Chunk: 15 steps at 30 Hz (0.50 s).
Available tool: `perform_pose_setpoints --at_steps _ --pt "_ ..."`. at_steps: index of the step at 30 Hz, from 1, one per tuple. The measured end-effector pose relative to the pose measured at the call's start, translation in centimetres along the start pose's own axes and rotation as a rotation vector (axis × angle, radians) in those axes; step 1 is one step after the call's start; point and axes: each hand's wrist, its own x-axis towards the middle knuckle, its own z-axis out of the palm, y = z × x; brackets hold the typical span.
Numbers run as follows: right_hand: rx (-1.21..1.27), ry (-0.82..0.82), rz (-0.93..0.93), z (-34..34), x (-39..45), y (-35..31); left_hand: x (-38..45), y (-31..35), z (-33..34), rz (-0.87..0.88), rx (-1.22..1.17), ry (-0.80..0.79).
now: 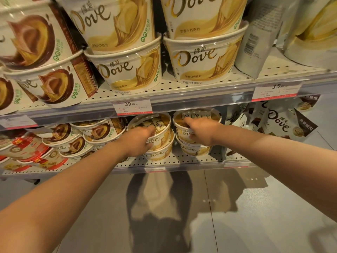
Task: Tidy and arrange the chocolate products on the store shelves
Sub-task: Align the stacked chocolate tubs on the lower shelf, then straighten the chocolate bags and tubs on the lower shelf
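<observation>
Forearms extend to lower shelf (182,160). Left hand (138,139) grips left top tub (160,125), right hand (197,131) grips right top tub (200,115); probably squaring both stacks.

Warm, bright overhead light — dark shadow on the floor (164,207), glare on tubs (204,64), wide-angle bending at edges.

Two perforated metal shelves (200,84) with clear plastic price rails (182,99) stand over a grey tiled floor (237,216) in a store aisle, where a dark shadow (155,207) falls across the glossy tiles under indoor light.
</observation>
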Motion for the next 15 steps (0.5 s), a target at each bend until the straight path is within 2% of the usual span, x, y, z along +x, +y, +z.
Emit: perform_pose_setpoints --at_steps 4,9,12,15 --pt "0.038 0.073 -0.076 -0.6 -2.1 -0.7 -1.4 2.3 -1.9 0.011 -0.014 0.056" --pt "0.1 0.25 -0.181 -3.9 -6.6 -0.8 -3.7 6.0 -6.1 0.095 -0.012 0.116" --pt "0.124 0.329 -0.158 -7.3 -9.8 -0.2 -5.0 8.6 -9.4 0.183 -0.054 0.22" --pt "0.185 0.496 -0.17 -10.7 -12.7 1.2 -5.6 11.7 -13.2 0.271 -0.089 0.352"
